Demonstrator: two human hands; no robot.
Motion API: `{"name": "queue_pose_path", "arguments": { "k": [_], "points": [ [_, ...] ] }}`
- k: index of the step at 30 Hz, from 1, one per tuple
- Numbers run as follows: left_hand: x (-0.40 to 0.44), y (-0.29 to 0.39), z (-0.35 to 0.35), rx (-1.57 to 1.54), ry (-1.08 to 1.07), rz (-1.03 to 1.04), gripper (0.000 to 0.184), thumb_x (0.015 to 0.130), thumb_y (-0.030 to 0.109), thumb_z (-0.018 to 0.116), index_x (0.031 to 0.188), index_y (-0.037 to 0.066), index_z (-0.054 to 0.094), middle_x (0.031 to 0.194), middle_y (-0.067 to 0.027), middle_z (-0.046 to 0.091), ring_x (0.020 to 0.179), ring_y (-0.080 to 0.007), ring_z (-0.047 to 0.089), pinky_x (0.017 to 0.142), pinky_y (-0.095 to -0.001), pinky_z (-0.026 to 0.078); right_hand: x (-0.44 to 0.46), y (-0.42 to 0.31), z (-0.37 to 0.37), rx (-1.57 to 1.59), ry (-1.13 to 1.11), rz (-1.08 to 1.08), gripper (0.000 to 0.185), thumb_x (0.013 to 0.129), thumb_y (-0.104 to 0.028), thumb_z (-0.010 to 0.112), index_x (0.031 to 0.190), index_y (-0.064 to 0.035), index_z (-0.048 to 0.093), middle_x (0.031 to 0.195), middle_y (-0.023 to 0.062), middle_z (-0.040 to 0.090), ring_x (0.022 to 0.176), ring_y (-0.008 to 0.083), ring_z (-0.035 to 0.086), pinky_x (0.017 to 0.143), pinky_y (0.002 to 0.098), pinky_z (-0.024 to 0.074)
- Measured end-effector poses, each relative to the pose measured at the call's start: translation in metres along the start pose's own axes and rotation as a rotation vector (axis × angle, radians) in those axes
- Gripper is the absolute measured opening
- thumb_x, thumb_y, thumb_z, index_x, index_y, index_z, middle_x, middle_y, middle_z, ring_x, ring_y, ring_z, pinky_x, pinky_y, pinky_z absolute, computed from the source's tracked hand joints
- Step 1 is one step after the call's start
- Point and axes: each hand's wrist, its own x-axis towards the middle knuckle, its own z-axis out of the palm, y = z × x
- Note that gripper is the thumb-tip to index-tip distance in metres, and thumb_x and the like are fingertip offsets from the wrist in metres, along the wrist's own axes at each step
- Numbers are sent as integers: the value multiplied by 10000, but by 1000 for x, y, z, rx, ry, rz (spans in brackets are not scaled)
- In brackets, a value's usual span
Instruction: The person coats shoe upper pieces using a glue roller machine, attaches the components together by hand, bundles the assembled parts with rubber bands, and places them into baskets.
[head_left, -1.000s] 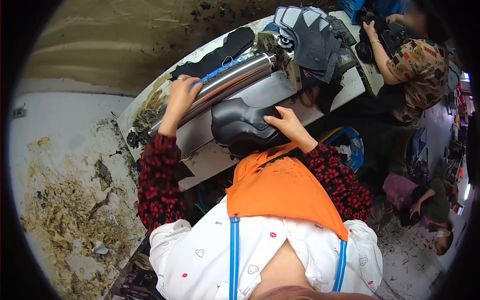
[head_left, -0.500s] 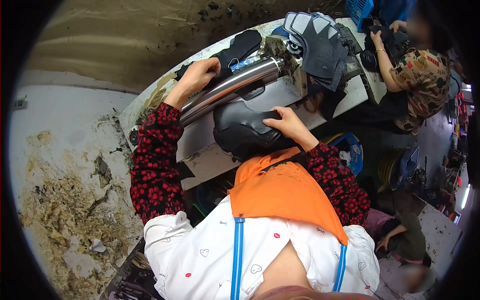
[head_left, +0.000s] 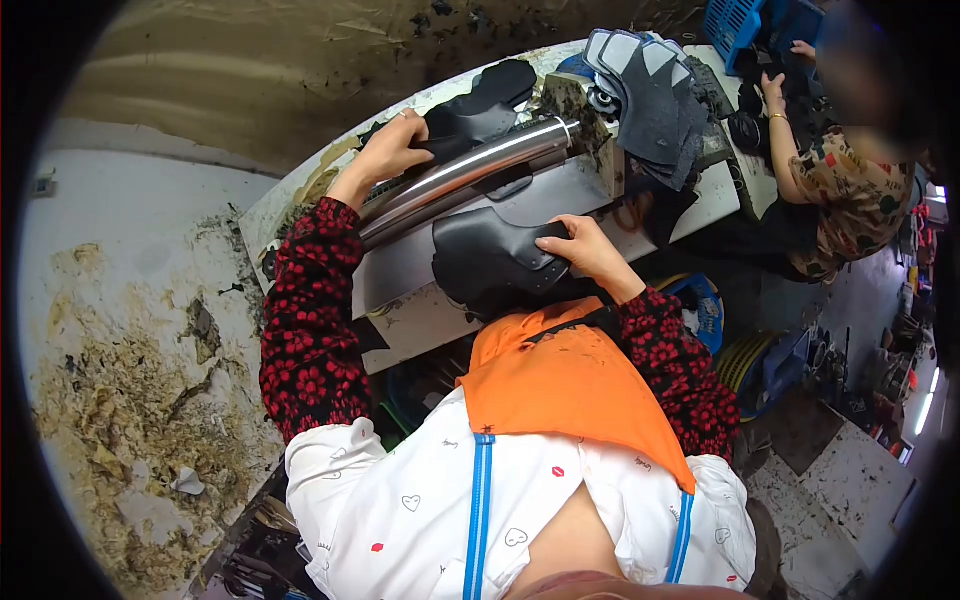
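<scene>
My right hand [head_left: 588,252] pinches the right edge of a black leather piece [head_left: 485,250] with thumb and fingers. This curved piece, with small holes near its edge, lies on a stack of dark pieces at the front of the machine. Beyond the shiny metal roller [head_left: 470,175], my left hand [head_left: 393,150] grips the near end of another black leather piece [head_left: 480,122], thumb and fingers apart around its edge. That piece stretches over the back of the table, partly hidden by the roller.
Fanned grey-black cut pieces [head_left: 655,110] lie right of the roller. A co-worker [head_left: 845,180] handles dark pieces beside a blue crate [head_left: 735,30]. A blue basket [head_left: 705,310] stands below the table at right. Glue-like residue [head_left: 130,430] covers the white surface at left.
My left hand has opened from a closed curl, and a shiny black piece now shows beside it behind the roller. My right hand keeps its pinch. The view has shifted slightly.
</scene>
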Motion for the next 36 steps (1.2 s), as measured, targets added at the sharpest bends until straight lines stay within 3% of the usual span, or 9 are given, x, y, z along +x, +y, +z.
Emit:
{"name": "queue_pose_path", "arguments": {
  "k": [5, 9, 15, 19, 20, 24, 30, 34, 36],
  "points": [
    [-2, 25, -20, -279, 83, 82, 113, 799, 132, 603, 808, 34, 658, 1118, -136, 559, 889, -316, 548, 789, -357, 457, 11, -7, 5, -212, 88, 42, 213, 800, -102, 655, 959, 38, 633, 744, 43, 609, 600, 98, 536, 472, 213, 454],
    [0, -9, 10, 270, 133, 179, 96, 796, 107, 603, 831, 38, 659, 1151, -128, 561, 928, -301, 544, 789, -342, 456, 3, -14, 9, 48, -74, 23, 227, 800, -121, 660, 957, 42, 637, 744, 57, 619, 556, 100, 526, 445, 210, 449],
    [-14, -18, 36, 153, 274, 186, 109, 816, 75, 563, 833, 50, 667, 1127, -85, 564, 942, -306, 546, 790, -338, 457, -7, -13, 5, -26, -68, 53, 239, 801, -148, 673, 947, 39, 641, 731, 59, 614, 539, 103, 518, 430, 217, 443],
    [0, 4, -5, -175, 1, 35, 158, 846, 144, 554, 853, 67, 692, 1179, -110, 545, 1023, -301, 523, 840, -317, 460, 5, -17, 13, -154, 104, 48, 178, 836, -115, 648, 951, 21, 641, 709, 8, 572, 515, 71, 483, 413, 189, 395],
    [0, 5, -5, -176, 4, 35, 158, 846, 144, 554, 853, 67, 692, 1179, -110, 545, 1023, -301, 523, 840, -317, 460, 7, -19, 14, -158, 104, 47, 178, 836, -115, 648, 951, 21, 641, 709, 8, 572, 515, 71, 483, 413, 189, 395],
    [-2, 3, -1, 323, 169, 171, 142, 823, 146, 600, 919, 59, 660, 1120, -117, 551, 981, -307, 540, 796, -335, 452, 16, -24, 16, -155, 104, 106, 198, 829, -135, 653, 961, 12, 656, 669, 43, 579, 520, 96, 505, 413, 211, 427],
    [-17, -36, 41, 299, 225, 194, 192, 822, 133, 594, 993, 71, 655, 1068, -129, 549, 979, -302, 548, 772, -344, 458, -5, -11, 7, -13, -103, 73, 169, 858, -130, 630, 946, 14, 636, 701, 25, 569, 496, 70, 464, 407, 195, 418],
    [-11, -13, -1, -83, -77, 2, 220, 823, 132, 608, 1029, 69, 653, 1042, -142, 535, 985, -315, 554, 787, -361, 458, 1, -16, 9, -43, -3, 121, 182, 857, -116, 627, 981, 17, 620, 683, 18, 554, 492, 70, 472, 403, 193, 409],
    [-9, 6, -15, -95, -17, 20, 231, 822, 122, 608, 1042, 66, 650, 1035, -141, 528, 963, -311, 548, 782, -355, 455, 15, -11, 12, -129, 54, 19, 180, 857, -106, 622, 989, 17, 616, 678, 15, 549, 481, 71, 473, 400, 193, 406]
  ]
}}
